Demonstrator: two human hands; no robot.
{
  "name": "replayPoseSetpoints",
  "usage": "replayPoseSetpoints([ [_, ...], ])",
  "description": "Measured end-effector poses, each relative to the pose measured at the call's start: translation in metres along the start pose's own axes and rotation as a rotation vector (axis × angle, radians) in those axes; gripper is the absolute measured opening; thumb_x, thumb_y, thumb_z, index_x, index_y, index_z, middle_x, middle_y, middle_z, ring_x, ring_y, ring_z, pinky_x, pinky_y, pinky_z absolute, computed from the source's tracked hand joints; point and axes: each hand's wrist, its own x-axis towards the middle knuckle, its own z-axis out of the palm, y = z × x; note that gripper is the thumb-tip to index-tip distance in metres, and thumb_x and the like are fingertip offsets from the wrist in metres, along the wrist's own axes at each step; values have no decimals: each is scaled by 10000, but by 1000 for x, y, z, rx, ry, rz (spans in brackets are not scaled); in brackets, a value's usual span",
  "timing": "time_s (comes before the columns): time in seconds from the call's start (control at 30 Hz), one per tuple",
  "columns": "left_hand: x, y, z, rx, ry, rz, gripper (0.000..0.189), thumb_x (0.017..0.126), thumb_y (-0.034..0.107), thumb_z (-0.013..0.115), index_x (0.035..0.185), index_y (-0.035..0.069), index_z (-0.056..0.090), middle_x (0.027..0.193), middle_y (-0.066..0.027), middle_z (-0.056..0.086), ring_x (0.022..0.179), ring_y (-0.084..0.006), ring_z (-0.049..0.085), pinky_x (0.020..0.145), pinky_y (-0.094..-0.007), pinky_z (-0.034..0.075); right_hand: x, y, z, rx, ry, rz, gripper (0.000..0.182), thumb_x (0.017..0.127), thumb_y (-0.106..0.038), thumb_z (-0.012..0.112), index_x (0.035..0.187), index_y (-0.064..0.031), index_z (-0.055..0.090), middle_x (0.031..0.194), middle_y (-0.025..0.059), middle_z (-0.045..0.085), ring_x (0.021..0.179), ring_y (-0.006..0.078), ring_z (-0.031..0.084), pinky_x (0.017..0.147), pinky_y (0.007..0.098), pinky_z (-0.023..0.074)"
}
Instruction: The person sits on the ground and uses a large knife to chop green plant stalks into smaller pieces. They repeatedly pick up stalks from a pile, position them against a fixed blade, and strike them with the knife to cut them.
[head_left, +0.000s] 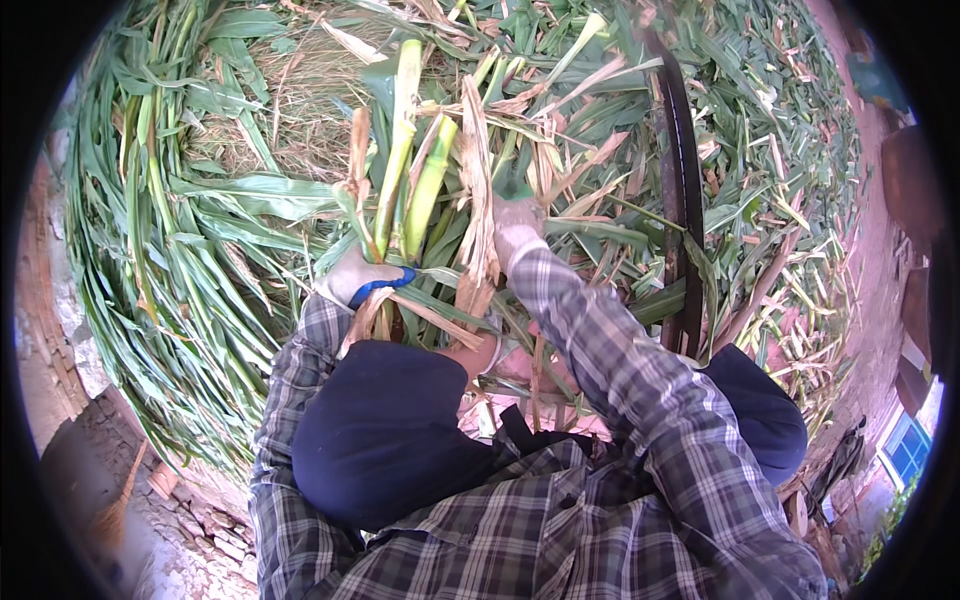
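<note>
My left hand (360, 277), in a pale glove with a blue cuff edge, is closed around a bundle of green corn stalks (427, 184) with dry husk-like leaves, just beyond my left knee. The thick cut ends of the stalks point away from me. To the right of the bundle, my right hand (517, 221), also in a pale glove with some green on it, is partly blurred among the leaves; its fingers are hidden. A long dry brown leaf (476, 180) lies between the two hands. Right of my right hand stands a curved dark metal blade or bar (679, 187).
Long whole green stalks and leaves (150, 247) are heaped at the left. Chopped leaves and stalk pieces (780, 150) cover the ground at the right. Dry grass (300, 97) lies at the far left. A broom (112, 517) and stones (217, 540) are at lower left.
</note>
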Motion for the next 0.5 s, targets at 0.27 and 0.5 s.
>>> replayPoseSetpoints([
  [0.27, -20, -23, 13, 97, 163, -3, 516, 787, -32, 732, 1272, -6, 557, 1044, -90, 676, 892, -169, 656, 817, -310, 540, 76, 9, 97, -738, -62, -575, 344, 914, -144, 611, 1250, -71, 617, 1224, 128, 652, 1059, 263, 662, 808, 408, 562],
  [0.5, -27, -27, 34, -89, 203, -142, 730, 750, 1, 783, 1372, -33, 403, 1082, -156, 666, 907, -239, 676, 787, -348, 572, 36, -11, 88, -434, -33, -537, 405, 874, -210, 674, 1255, -85, 612, 1224, 134, 651, 1060, 280, 662, 845, 393, 559],
])
